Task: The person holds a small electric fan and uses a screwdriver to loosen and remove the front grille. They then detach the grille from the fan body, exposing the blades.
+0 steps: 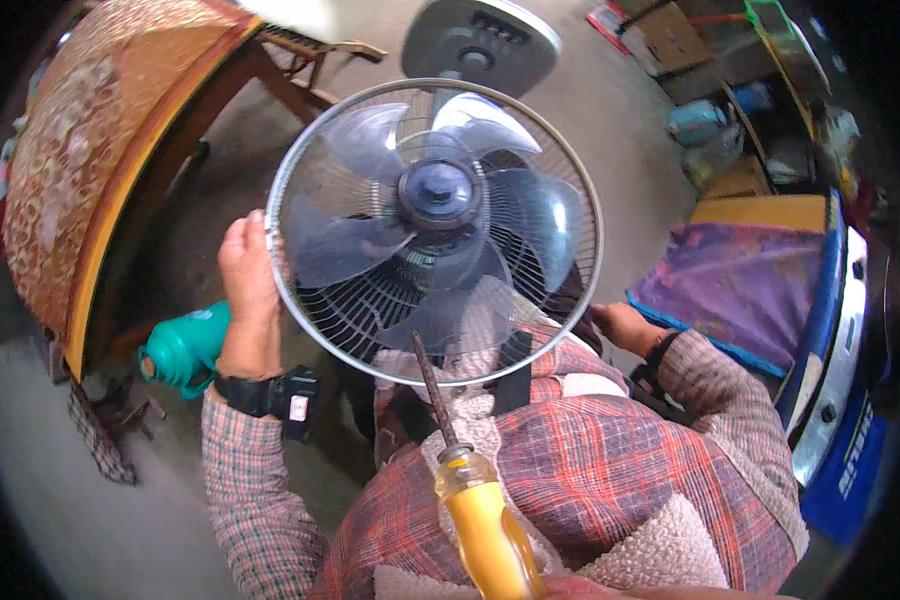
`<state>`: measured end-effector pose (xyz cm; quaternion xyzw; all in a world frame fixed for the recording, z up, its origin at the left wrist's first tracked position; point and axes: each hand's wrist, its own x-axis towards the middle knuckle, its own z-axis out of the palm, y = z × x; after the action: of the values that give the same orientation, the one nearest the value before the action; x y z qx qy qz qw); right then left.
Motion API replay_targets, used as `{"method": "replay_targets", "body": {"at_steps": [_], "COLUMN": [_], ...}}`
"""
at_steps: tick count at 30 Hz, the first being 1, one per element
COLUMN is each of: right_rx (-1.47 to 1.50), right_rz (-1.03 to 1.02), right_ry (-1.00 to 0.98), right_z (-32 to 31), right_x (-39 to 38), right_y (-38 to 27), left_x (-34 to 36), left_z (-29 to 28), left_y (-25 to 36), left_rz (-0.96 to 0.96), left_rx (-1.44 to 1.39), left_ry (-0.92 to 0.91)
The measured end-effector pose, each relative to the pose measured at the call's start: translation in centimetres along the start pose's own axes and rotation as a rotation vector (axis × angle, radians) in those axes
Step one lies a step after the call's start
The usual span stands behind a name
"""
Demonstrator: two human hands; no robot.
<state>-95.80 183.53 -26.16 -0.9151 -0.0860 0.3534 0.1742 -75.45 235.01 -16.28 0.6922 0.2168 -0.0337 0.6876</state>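
An electric fan (441,192) with translucent blue-grey blades and a round wire guard faces up in front of my body. Its grey base (510,60) with a row of buttons lies at the far end. My left hand (248,275) grips the guard's left rim. Beside the lower right rim, my right hand (625,328) has its fingers curled, their tips hidden at the fan's edge. Close to the camera, a screwdriver (485,525) with a yellow handle points up over the guard's near edge. What supports its handle end is not clear.
To the left is a wooden-edged table (70,190) with a patterned cover. A green thermos flask (185,345) stands on the floor beside my left wrist. On the right are a purple cloth (725,290), a blue-and-white panel (830,350) and a cluttered shelf (730,120).
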Motion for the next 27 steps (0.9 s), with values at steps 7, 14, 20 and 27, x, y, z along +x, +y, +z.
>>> {"method": "replay_targets", "body": {"at_steps": [7,14,20,27], "right_rx": [-0.399,-1.321,0.269,-0.117], "right_rz": [0.418,-0.286,-0.235,-0.368], "right_ry": [-0.450,-0.040,0.232,-0.021], "right_z": [1.1,-14.0,-33.2,-39.7], "right_x": [-8.4,1.2,15.2,23.7], "right_y": [9.6,13.1,-3.7,-20.8], "left_x": [-0.1,0.0,-0.4,-1.0], "left_z": [0.1,0.4,0.0,-0.1], "left_y": [-0.4,0.1,0.6,1.3], "left_rz": [-0.025,-0.057,-0.035,-0.076], "left_rx": [-0.012,-0.017,-0.009,0.013], "left_ry": [0.043,0.067,0.064,0.102]}}
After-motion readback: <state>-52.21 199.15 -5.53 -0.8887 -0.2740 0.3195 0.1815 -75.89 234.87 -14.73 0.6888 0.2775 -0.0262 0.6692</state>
